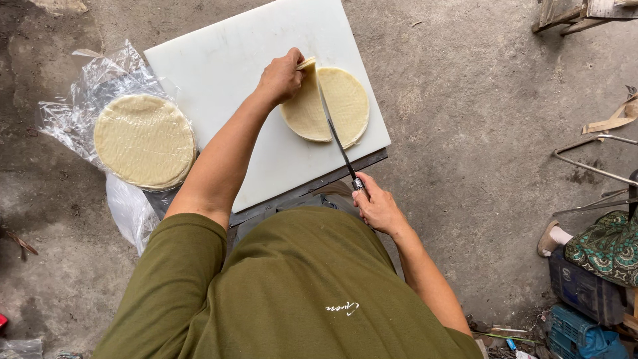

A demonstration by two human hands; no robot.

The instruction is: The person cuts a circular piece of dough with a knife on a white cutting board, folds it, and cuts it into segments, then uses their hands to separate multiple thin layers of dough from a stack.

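Slicing a stack of thin round wrappers on a white cutting board

Left hand pinches the stack's lifted edge, right hand is closed round the long knife. Blade's close to those fingers, so one slip could nick them.

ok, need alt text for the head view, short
Seen from above, a person's right hand draws a long knife across a stack of thin round pale wrappers on a white cutting board, while the left hand lifts the stack's left edge. A second stack lies on clear plastic beside the board, on a concrete floor.
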